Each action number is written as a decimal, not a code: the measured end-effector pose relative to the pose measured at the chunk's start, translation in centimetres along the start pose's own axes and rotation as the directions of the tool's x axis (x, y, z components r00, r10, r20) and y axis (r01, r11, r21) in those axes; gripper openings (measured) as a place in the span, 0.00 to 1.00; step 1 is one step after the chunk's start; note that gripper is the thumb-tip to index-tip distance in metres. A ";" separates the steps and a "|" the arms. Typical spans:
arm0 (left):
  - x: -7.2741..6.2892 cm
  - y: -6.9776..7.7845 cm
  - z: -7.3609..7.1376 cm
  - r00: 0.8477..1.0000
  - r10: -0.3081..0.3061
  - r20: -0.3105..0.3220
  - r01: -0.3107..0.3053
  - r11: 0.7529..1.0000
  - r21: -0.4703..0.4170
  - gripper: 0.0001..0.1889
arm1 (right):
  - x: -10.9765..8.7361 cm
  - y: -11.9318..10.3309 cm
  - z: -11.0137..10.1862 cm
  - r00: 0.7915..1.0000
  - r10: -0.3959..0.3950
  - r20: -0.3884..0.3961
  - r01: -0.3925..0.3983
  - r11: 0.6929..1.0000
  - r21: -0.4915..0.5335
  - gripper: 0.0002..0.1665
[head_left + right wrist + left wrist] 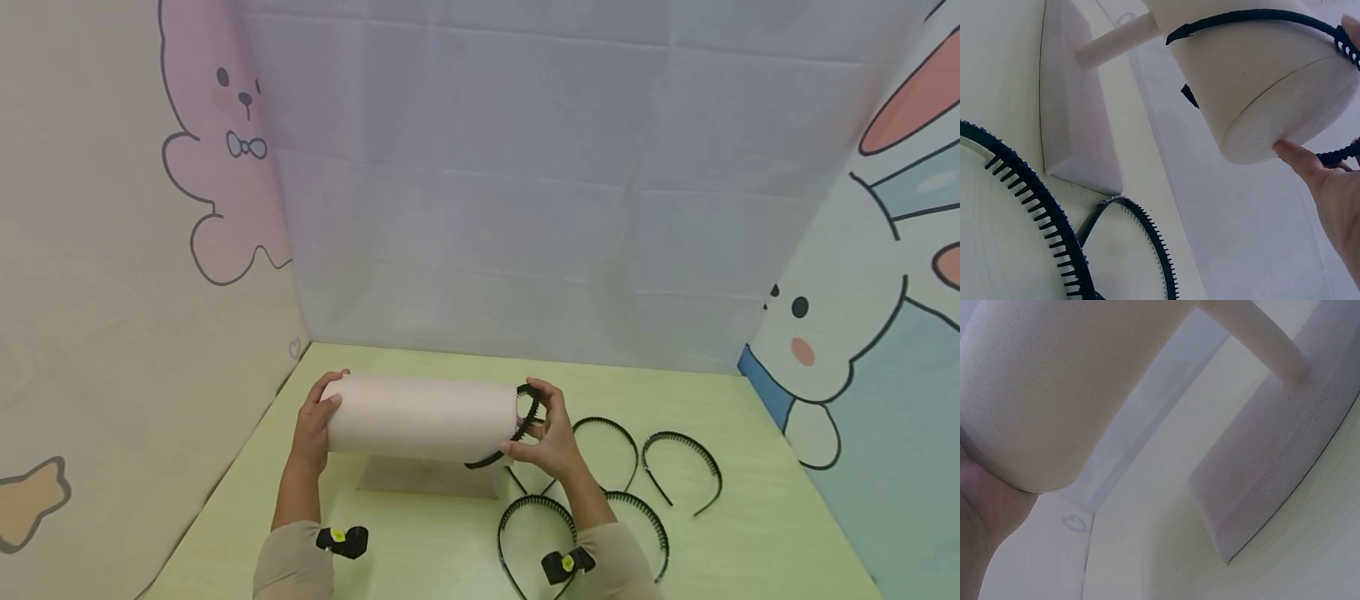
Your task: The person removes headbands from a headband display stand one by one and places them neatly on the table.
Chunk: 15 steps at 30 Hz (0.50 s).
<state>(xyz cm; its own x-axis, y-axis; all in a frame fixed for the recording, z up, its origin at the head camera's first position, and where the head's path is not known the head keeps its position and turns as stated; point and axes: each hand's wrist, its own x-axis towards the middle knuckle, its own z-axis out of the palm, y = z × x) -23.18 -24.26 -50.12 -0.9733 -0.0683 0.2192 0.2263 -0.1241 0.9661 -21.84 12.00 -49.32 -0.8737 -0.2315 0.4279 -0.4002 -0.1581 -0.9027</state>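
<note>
A pale pink padded roll (420, 417) lies sideways on a post (1266, 344) above its wedge-shaped base (427, 477), forming a display stand. My left hand (313, 425) grips the roll's left end, thumb in front. At the other end, my right hand (555, 442) holds a black toothed headband (535, 404) between thumb and fingers. In the right wrist view, the ends of this headband (1260, 15) straddle the roll, and its toothed curve sticks out past the flat end face (1297, 112). The right thumb (1300, 159) touches that face.
Several black toothed headbands lie right of the stand, among them one at the far right (701, 451), one at the front (536, 499) and one behind (606, 420). The right forearm passes over some. Printed sheets (480, 208) wall the pale green table (765, 533).
</note>
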 end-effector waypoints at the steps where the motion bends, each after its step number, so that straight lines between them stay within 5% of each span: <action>1: 0.0 0.1 0.0 1.000 0.000 0.001 0.000 1.000 -0.002 0.17 | -0.1 0.0 0.0 1.000 0.005 -0.014 -0.005 1.000 0.010 0.56; 15: -0.2 0.1 0.0 1.000 0.007 -0.007 -0.007 1.000 -0.003 0.17 | -1.7 0.3 -0.4 0.993 0.076 -0.090 -0.068 0.994 0.089 0.54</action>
<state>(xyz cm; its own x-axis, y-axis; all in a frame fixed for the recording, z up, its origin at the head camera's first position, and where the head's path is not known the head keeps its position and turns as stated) -22.94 -24.25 -50.07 -0.9712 -0.0766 0.2254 0.2337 -0.1263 0.9641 -20.59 12.70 -50.35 -0.9230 -0.1557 0.3519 -0.3135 -0.2263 -0.9222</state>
